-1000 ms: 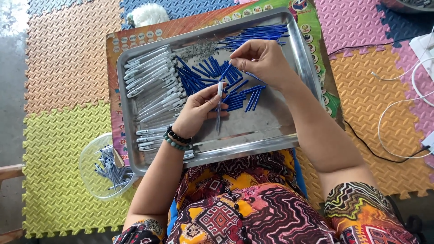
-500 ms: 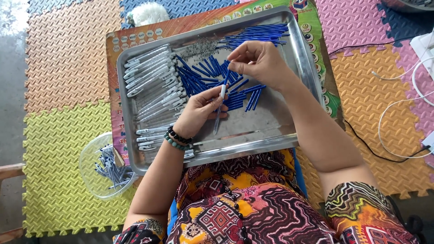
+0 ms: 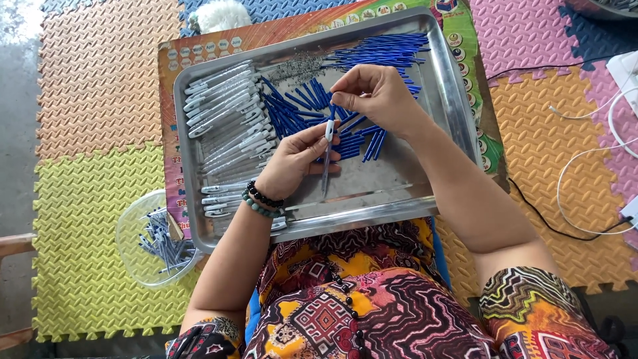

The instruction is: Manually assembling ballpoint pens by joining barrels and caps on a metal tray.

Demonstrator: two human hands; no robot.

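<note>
My left hand (image 3: 296,159) holds a clear pen barrel (image 3: 326,163) upright over a steel tray (image 3: 372,206). Just above its top, my right hand (image 3: 375,96) pinches a small part at the white tip of the barrel. A pile of short blue pen parts (image 3: 299,106) lies under and between the hands. Long blue refills (image 3: 385,53) lie at the tray's far side. Rows of grey-white pen barrels (image 3: 226,126) fill the tray's left part. Beaded bracelets circle my left wrist.
A clear plastic bowl (image 3: 143,256) with small grey and blue parts sits on the yellow foam mat at left. The tray rests on a colourful printed board (image 3: 465,40) over my lap. White cables (image 3: 598,153) run across the orange mat at right.
My right hand has come down and left from the blue pile to the top of the barrel. My left hand has shifted slightly, keeping the barrel upright.
</note>
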